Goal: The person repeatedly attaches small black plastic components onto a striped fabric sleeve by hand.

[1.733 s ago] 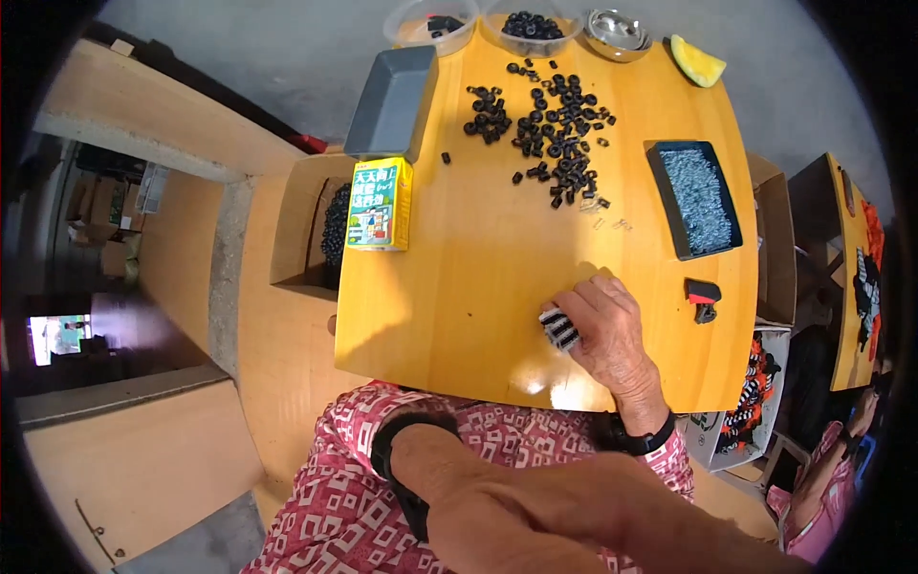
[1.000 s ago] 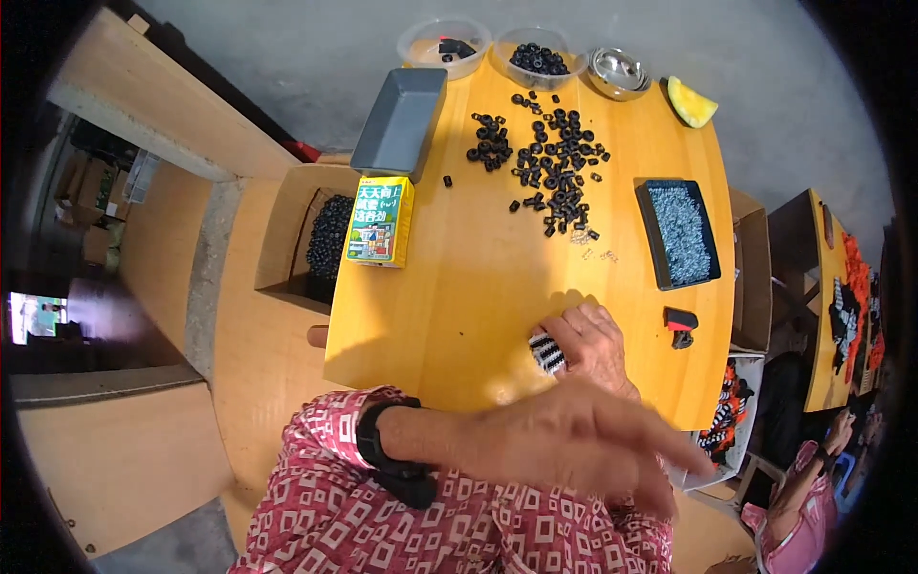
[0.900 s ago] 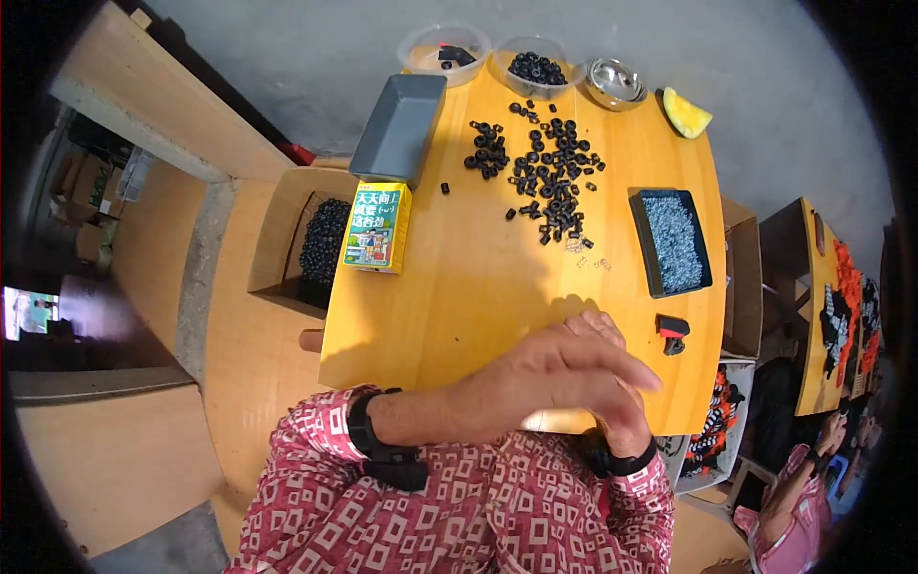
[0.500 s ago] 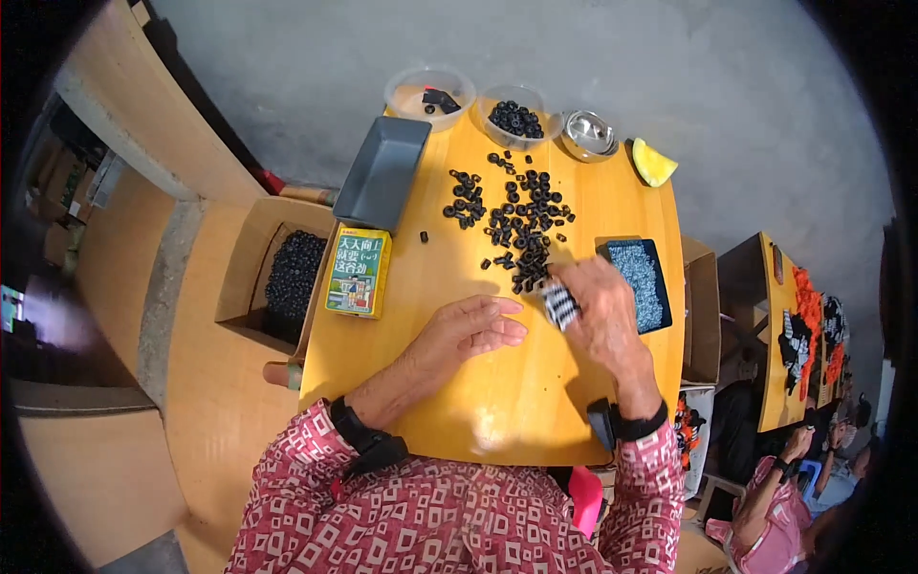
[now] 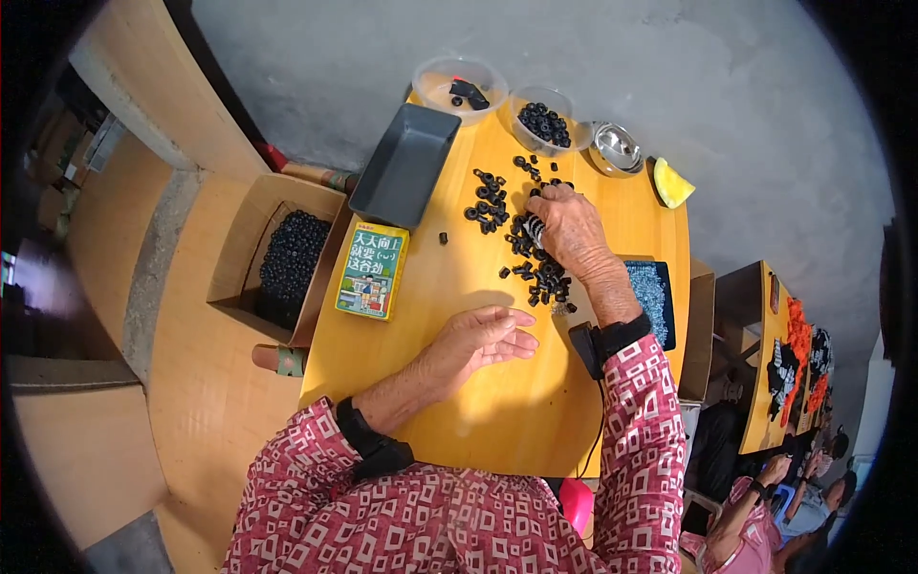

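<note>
Holding one striped piece (image 5: 535, 229) in right hand (image 5: 573, 231), left hand (image 5: 478, 346) with wide grip, two clear tubs (image 5: 437, 86) beyond.

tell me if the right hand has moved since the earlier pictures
Yes: the right hand has moved forward across the table, away from its near edge, to the black parts.

Your left hand (image 5: 478, 346) and right hand (image 5: 572, 230), bare — black bands (image 5: 623, 335) with dark boxes (image 5: 384, 459) at both wrists, thin black cable (image 5: 602, 421) at right; long sleeves (image 5: 641, 435), pinkish red with pale hollow squares.
</note>
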The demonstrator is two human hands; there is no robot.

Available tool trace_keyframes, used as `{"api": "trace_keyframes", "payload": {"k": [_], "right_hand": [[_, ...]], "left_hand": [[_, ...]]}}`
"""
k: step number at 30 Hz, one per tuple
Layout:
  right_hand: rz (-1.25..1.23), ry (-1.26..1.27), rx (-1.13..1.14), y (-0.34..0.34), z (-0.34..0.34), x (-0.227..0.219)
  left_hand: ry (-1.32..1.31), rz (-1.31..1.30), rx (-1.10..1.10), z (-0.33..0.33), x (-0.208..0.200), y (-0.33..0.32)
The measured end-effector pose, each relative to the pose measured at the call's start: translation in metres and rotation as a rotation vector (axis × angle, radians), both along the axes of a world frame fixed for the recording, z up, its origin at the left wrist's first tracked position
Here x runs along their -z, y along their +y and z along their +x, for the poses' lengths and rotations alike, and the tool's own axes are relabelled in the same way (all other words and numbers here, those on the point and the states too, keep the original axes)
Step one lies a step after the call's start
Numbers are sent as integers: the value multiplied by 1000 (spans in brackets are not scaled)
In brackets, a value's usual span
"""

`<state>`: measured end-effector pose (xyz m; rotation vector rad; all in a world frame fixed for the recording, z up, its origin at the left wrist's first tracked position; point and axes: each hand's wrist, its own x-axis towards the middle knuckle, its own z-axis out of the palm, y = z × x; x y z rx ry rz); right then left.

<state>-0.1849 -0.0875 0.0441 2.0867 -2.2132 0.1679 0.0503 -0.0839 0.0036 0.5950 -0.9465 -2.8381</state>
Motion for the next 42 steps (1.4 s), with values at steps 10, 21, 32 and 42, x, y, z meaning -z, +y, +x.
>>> {"api": "trace_keyframes", "payload": {"k": [10, 21, 32, 42], "right_hand": [[-166, -52, -5, 17, -5, -8], [-325, -307, -70, 116, 93, -10], [-402, -560, 119, 149, 105, -9], [-471, -356, 70, 171, 106, -2]], "left_hand": [[17, 21, 18, -4, 2, 1], [52, 3, -157, -7, 15, 8], [14, -186, -67, -5, 13, 18], [10, -47, -37, -8, 5, 37]]}}
